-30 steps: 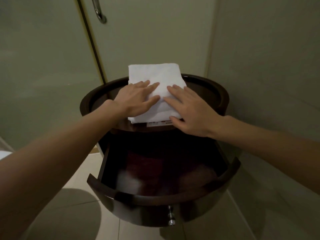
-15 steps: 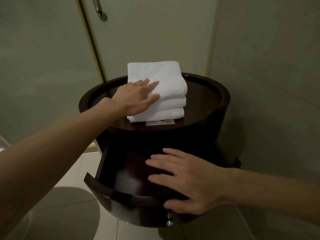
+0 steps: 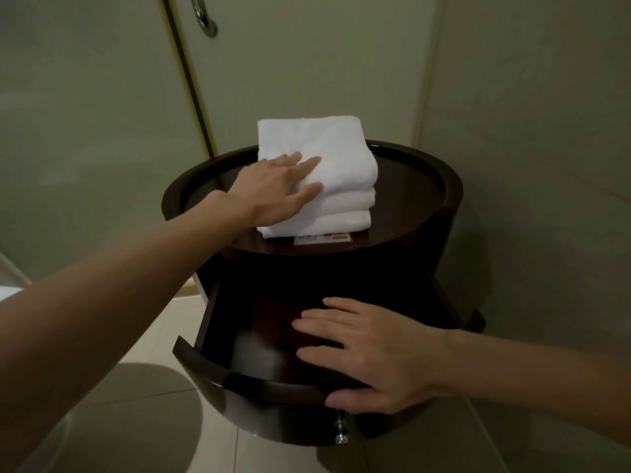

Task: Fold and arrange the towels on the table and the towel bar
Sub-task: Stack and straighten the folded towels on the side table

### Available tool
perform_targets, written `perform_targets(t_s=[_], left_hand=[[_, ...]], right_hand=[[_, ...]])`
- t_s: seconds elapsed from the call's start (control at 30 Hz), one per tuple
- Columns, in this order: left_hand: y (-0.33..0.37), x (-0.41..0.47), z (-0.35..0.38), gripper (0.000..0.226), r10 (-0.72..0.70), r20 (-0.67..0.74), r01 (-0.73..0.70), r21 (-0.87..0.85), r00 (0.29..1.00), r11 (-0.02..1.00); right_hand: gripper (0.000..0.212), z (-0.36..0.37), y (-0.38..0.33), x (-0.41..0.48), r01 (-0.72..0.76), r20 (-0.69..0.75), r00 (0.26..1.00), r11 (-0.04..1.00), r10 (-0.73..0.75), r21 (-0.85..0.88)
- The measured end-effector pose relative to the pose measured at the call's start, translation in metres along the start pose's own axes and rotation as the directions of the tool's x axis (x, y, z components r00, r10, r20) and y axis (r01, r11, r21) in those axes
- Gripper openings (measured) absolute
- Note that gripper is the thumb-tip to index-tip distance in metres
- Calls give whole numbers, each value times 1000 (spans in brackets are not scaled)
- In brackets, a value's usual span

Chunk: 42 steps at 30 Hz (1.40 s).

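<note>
We count three folded white towels (image 3: 341,199), one bench (image 3: 444,186), one open drawer (image 3: 239,380), one card (image 3: 322,239), one knob (image 3: 340,438), one door handle (image 3: 205,22).

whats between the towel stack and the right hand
Head view: a small printed card by the towel stack, then the table rim and the open drawer under the right hand.

Left hand (image 3: 273,189) covered the near-left corner of the towel stack (image 3: 341,172). Card (image 3: 322,239) sat partly under the stack, and its print was too small to read. Door handle (image 3: 205,18) was cut off by the top edge. Right hand (image 3: 375,356) hid part of the drawer (image 3: 239,373) front rim. Drawer interior was too dark to make out, with a pale patch inside I couldn't identify.
</note>
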<state>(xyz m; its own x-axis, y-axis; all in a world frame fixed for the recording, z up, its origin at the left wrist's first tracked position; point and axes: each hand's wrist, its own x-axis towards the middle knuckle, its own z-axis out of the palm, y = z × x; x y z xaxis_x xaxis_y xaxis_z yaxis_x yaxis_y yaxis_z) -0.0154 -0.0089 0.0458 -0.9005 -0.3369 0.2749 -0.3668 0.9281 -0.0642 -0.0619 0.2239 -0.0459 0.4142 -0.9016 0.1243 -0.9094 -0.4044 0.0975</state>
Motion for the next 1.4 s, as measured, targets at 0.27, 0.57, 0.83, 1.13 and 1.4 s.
perform_targets(t_s=[0.27,0.57,0.83,1.13,1.4], left_hand=[[-1,-1,-1,59,11,-1,-11,6,1000,1000],[0,-1,2,60,12,3,-12,3,1000,1000],[-2,1,1,61,9,23,-9,4,1000,1000],[-3,2,1,60,9,25,-8,-12,1000,1000],[-5,5,3,61,9,19,-8,-20,1000,1000]], right_hand=[[58,4,8,4,40,-63,997,997,-44,-61],[59,7,26,9,13,-122,992,980,-38,-201],[65,10,51,19,-76,-165,986,948,26,-309],[63,23,78,36,-164,-257,964,924,75,-346],[61,29,89,45,-155,-332,943,910,20,-385]])
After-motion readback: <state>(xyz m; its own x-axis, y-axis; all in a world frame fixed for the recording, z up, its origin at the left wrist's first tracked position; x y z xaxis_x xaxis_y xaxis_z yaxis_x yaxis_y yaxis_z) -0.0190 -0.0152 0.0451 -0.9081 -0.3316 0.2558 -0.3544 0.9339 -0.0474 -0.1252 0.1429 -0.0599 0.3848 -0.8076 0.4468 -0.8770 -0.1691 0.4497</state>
